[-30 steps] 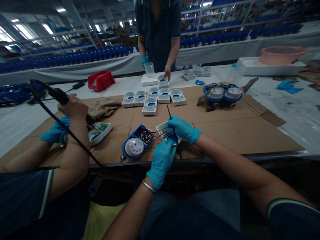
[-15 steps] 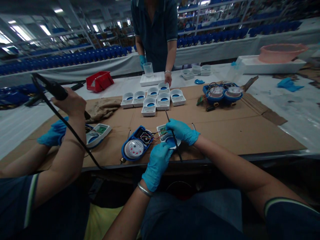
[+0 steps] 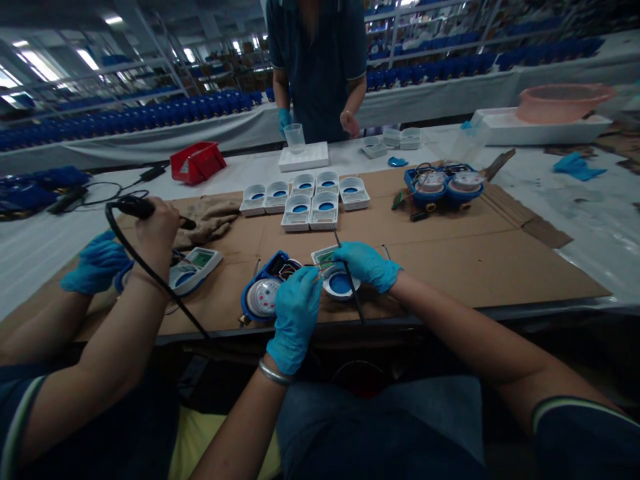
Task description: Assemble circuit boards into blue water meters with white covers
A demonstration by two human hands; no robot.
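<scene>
Shifting left since half a second ago, the left hand (image 3: 295,308) is off the white cover (image 3: 327,285) and over by the blue meter (image 3: 264,290), so more of the cover's blue disc (image 3: 341,284) shows. Meter's lying on the cardboard (image 3: 450,260), pale dial with red marks facing up. Cover's just right of it, green board (image 3: 327,258) inside. Left fingertips look pinched on thin wires (image 3: 325,265); right hand (image 3: 367,265), palm down, grips a slim dark rod (image 3: 357,301).
</scene>
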